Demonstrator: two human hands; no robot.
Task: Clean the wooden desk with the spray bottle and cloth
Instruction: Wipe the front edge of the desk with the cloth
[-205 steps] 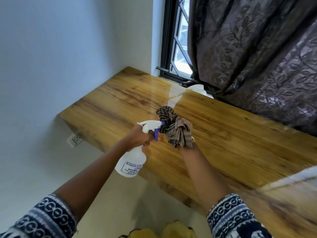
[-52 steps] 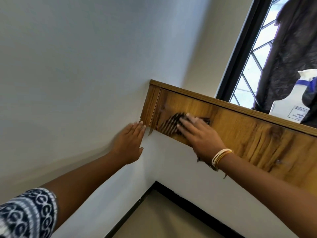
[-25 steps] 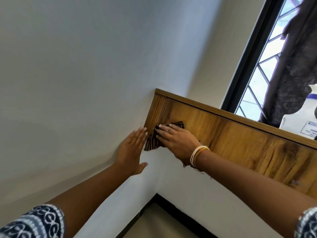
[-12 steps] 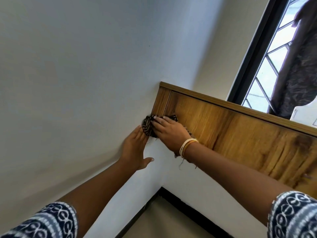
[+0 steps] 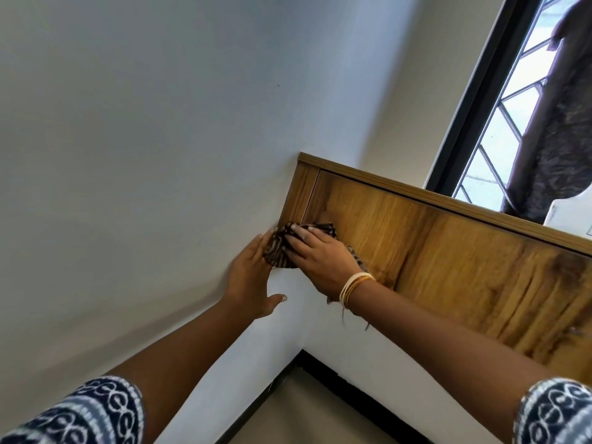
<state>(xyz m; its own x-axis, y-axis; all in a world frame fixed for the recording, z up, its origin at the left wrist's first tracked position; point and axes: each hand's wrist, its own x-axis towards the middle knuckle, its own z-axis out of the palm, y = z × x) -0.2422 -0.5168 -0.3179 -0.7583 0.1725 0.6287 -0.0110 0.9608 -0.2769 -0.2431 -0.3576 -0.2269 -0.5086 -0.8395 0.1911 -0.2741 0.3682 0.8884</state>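
Note:
I see the wooden desk (image 5: 448, 261) from below, its underside meeting the white wall at the left end. My right hand (image 5: 320, 254) presses the striped brown cloth (image 5: 277, 249) flat against the underside at that left corner. The left hand (image 5: 253, 280) lies flat on the wall with fingers together, its fingertips touching the cloth's edge. A small white part of the spray bottle (image 5: 573, 213) shows on top of the desk at the far right; most of it is cut off by the frame.
The white wall (image 5: 144, 155) runs along the left. A black-framed window with a grille (image 5: 493, 123) and a dark curtain (image 5: 567, 129) stand above the desk at the right. A black skirting strip (image 5: 346, 389) lines the floor below.
My right hand slid the cloth left along the desk's underside into the corner by the wall. The left hand stayed on the wall and now touches the cloth.

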